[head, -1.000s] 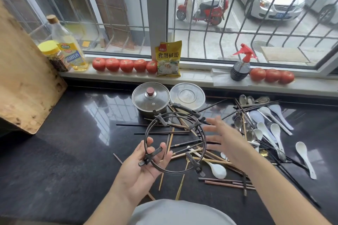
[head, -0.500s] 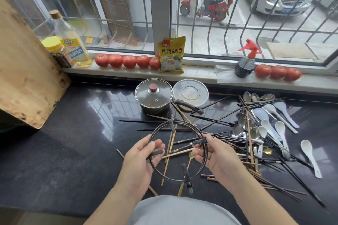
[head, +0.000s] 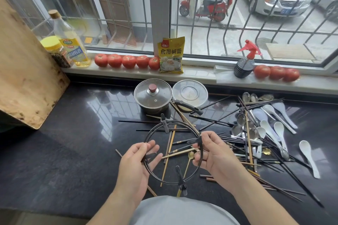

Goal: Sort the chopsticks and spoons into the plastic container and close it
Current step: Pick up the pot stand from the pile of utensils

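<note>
Both hands gripping a thin black wire ring (head: 182, 125) with four short folding legs, held above the dark countertop (head: 73, 151). Left hand (head: 136, 166) pinching the ring's left side at one leg; right hand (head: 214, 155) with fingers curled round the right side at another. Scattered beneath and to the right, a loose heap of chopsticks (head: 206, 118), dark and pale wood, crossing at all angles, too tangled to count. Mixed in on the right, spoons (head: 309, 157): about six white, several metal. At the far middle, a clear plastic container (head: 190, 92), round, touching a lidded steel pot (head: 153, 95). On the sill, eight tomatoes (head: 129, 61): five left, three right.
</note>
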A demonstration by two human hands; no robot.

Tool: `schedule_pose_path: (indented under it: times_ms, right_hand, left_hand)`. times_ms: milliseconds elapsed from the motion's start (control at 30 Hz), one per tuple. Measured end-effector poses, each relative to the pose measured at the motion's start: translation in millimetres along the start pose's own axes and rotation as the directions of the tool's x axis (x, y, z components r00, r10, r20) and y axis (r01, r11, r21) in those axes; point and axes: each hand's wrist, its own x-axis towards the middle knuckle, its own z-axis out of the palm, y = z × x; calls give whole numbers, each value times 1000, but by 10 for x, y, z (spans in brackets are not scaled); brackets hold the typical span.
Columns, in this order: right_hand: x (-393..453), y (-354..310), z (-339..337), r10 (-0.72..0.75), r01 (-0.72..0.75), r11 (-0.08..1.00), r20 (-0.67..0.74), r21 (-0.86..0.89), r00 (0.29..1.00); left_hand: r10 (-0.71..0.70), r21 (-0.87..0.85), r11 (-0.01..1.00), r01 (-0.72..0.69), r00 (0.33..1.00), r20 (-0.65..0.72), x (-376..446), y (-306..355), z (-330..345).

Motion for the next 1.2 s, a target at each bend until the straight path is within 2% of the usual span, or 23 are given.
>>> schedule_pose_path:
  times_ms: [67,167,300,467,567,633,767,967,1200]
  right_hand:
    - [1,17,-12,-17,17,999,-7,-31,1000]
    - [23,78,6,-57,48,994,-88,-96,995]
    - [57,152,20,-21,12,998,-146,-63,989]
    - [98,194,-63,77,-68,996,-172,56,982]
    - [136,209,-87,109,-96,993,-190,75,976]
    - [173,248,-85,156,-141,986,-191,88,969]
    - [261,396,-53,253,-241,966,-146,93,956]
    - [467,732,200,361,-359,932,-178,49,915]
    - [1133,1107,1248,427,-433,875,-73,-216,901]
  left_hand:
    - [8,0,1000,-8,1000,1,-3,32,6]
    - [16,50,999,-15,1000,-20,-13,54,27]
    - [-25,89,996,28,999,-30,11,74,10]
    - [-172,-19,984,175,980,101,6,212,-95]
    - [-223,37,975,220,963,154,37,218,-223]
    - [-234,119,968,221,965,116,64,155,-274]
    - [-169,262,952,160,985,14,100,-25,-319]
    - [-94,349,930,115,993,-78,90,-83,-593]
    - [35,251,967,37,961,-273,613,312,-1469]
